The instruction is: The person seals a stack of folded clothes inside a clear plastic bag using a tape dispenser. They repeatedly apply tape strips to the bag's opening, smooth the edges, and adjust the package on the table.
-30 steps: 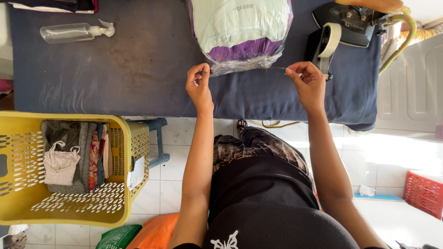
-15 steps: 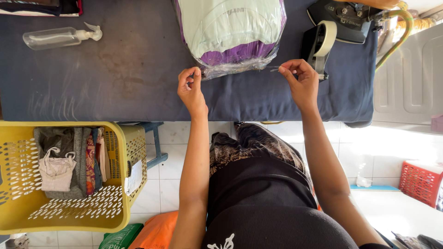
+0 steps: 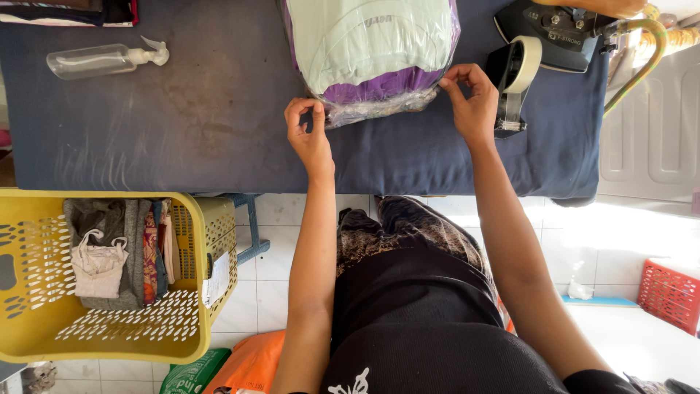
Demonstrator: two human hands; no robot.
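Note:
A clear plastic bag (image 3: 372,51) holding folded pale green and purple clothes lies on the dark blue padded table (image 3: 182,124). My left hand (image 3: 306,131) and my right hand (image 3: 470,98) each pinch one end of a strip of clear tape stretched along the bag's near edge. The strip itself is barely visible. A black tape dispenser (image 3: 514,80) with a pale roll stands just right of my right hand.
A clear spray bottle (image 3: 106,60) lies at the table's far left. A black iron (image 3: 561,29) with a yellow-green hose sits at the far right. A yellow laundry basket (image 3: 44,321) with folded clothes stands on the tiled floor. A red crate (image 3: 671,292) is at lower right.
Both hands have moved forward with the tape strip, from the open table surface up to the near edge of the bagged clothes.

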